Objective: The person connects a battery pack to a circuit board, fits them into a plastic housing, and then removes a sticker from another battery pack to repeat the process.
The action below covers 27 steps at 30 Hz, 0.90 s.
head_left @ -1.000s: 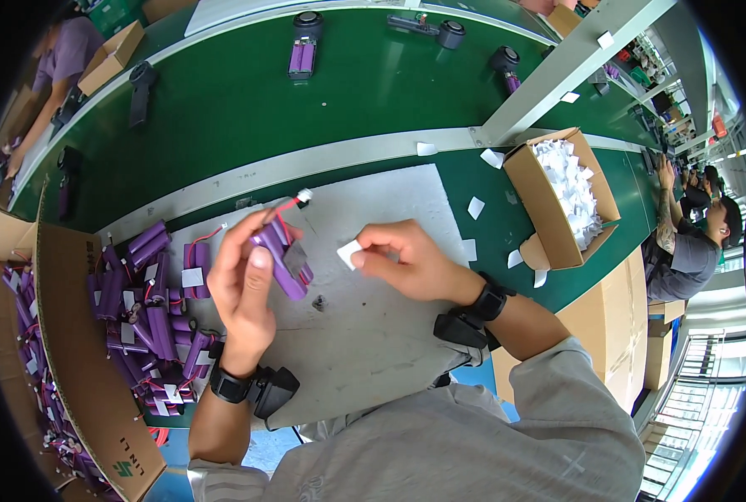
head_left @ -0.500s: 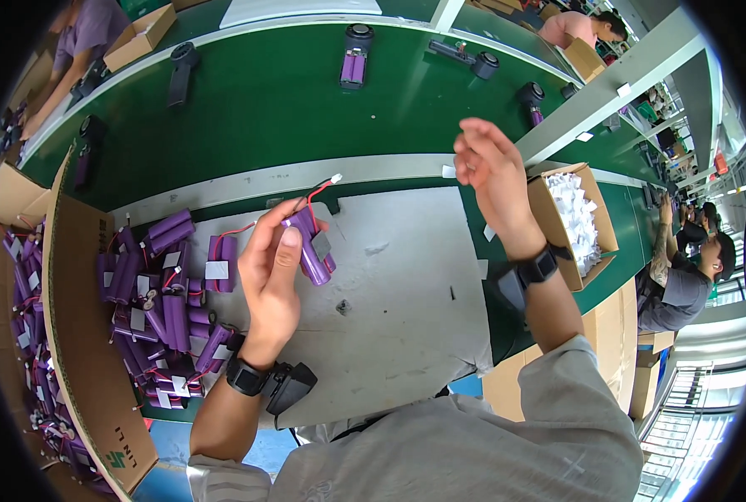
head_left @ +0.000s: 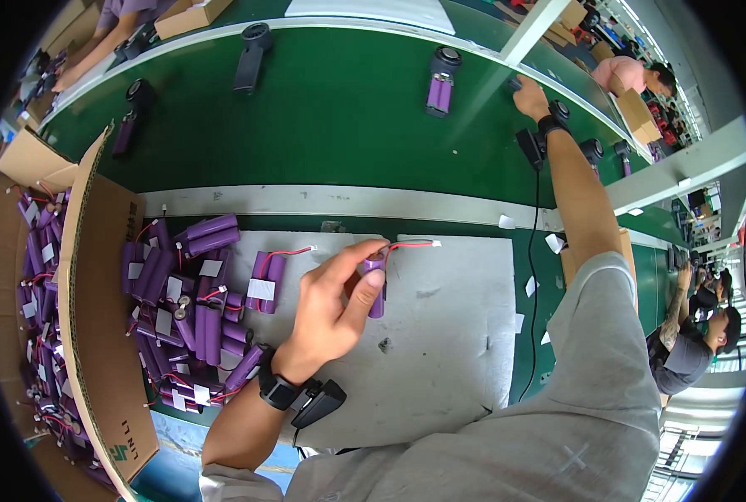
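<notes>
My left hand (head_left: 331, 305) is closed around a purple battery pack (head_left: 376, 289) above the grey board. A red and black lead with a white plug sticks out to the right from the pack's top. My right arm stretches far forward over the green surface. There my right hand (head_left: 530, 99) has its fingers round a black handheld device (head_left: 559, 110), whose round head shows beside the wrist; the hand hides its middle. Another battery pack (head_left: 266, 283) with a white patch lies on the board, left of my left hand. Beyond it is a heap of purple battery packs (head_left: 210, 322).
A cardboard box (head_left: 109, 335) with more packs stands at the left. Further devices, one with purple cells showing (head_left: 440, 84), lie along the green surface (head_left: 331, 125). A white rail (head_left: 348, 201) crosses behind the grey board (head_left: 440, 351). A black cable (head_left: 537, 251) hangs below my right wrist.
My right hand has gone forward from above the board's right side to the device on the green surface. My left hand still holds the pack, now turned more upright. The view has shifted.
</notes>
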{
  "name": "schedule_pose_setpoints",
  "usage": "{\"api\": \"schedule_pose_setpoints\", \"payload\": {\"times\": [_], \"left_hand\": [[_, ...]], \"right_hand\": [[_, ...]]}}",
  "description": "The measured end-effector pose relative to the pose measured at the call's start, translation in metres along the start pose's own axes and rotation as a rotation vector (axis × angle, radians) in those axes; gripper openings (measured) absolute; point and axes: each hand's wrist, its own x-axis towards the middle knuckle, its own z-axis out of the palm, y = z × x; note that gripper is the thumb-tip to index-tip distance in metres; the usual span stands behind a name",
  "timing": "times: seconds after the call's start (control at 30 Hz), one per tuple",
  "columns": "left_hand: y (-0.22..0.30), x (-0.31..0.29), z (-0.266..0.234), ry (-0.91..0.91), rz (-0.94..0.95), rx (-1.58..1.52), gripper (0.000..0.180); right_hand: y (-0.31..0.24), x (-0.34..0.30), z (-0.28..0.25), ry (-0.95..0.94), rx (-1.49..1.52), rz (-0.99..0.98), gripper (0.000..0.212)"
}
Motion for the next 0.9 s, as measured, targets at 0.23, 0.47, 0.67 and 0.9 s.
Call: {"api": "schedule_pose_setpoints", "payload": {"times": [0.23, 0.47, 0.67, 0.9], "left_hand": [[0.002, -0.002, -0.013, -0.056, -0.032, 0.064, 0.027], [0.013, -0.019, -0.009, -0.097, -0.021, 0.066, 0.027], [0.017, -0.054, 0.001, 0.059, -0.152, -0.210, 0.027], [0.022, -0.078, 0.007, 0.215, -0.146, -0.382, 0.031]], "right_hand": [[-0.059, -0.010, -0.013, -0.360, -0.289, 0.050, 0.038], [-0.098, -0.073, -0.083, -0.259, -0.329, -0.026, 0.024], [-0.177, -0.189, -0.171, -0.245, 0.056, -0.328, 0.014], [-0.221, -0.327, -0.215, -0.359, 0.423, -0.738, 0.021]]}}
